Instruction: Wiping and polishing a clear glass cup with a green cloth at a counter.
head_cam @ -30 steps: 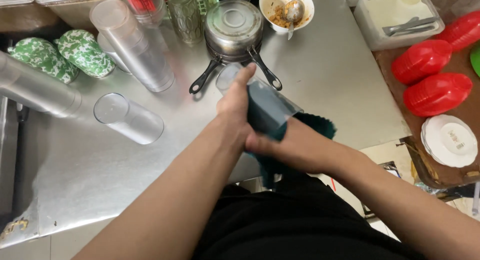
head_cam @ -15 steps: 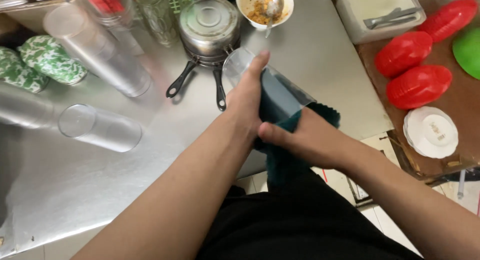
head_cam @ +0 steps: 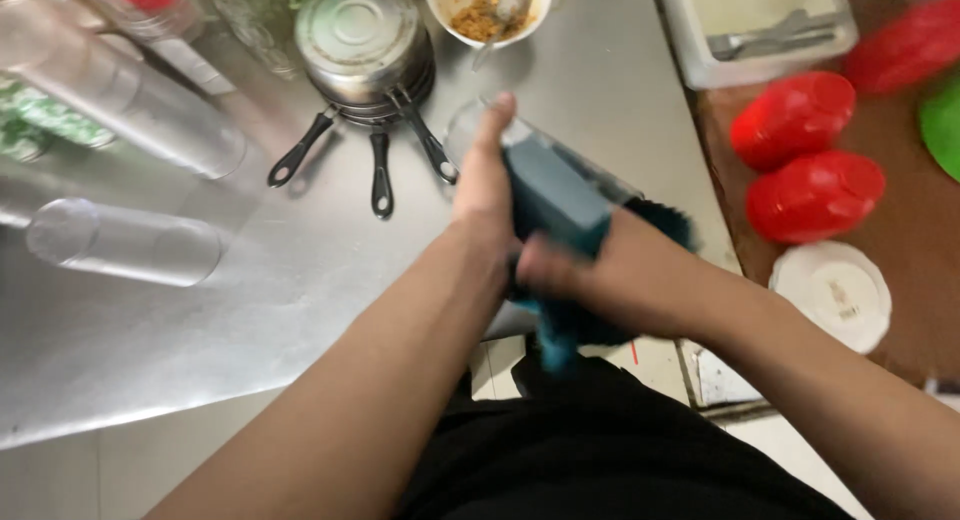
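I see a clear glass (head_cam: 520, 155) held tilted over the front edge of the steel counter (head_cam: 250, 310), mouth toward the right hand, base toward the pans. A dark teal cloth (head_cam: 555, 195) is stuffed inside it, with the rest spilling out and hanging below the wrists. My left hand (head_cam: 485, 195) wraps the outside of the glass, thumb stretched along the wall toward the base, fingers curled round the far side. My right hand (head_cam: 590, 270) is bunched closed on the cloth at the mouth of the glass (fingers blurred, can't tell the exact grip). On the counter to the left: two clear tumblers lying on their sides (head_cam: 125, 242), well apart from the hands. Just beyond the glass: stacked small pans (head_cam: 362, 45) with black handles pointing at me, a white bowl (head_cam: 488, 5) of crumbly food with a spoon beside them. To the right, a brown surface with red bowls (head_cam: 815, 195) upside down and a white lid (head_cam: 830, 292).
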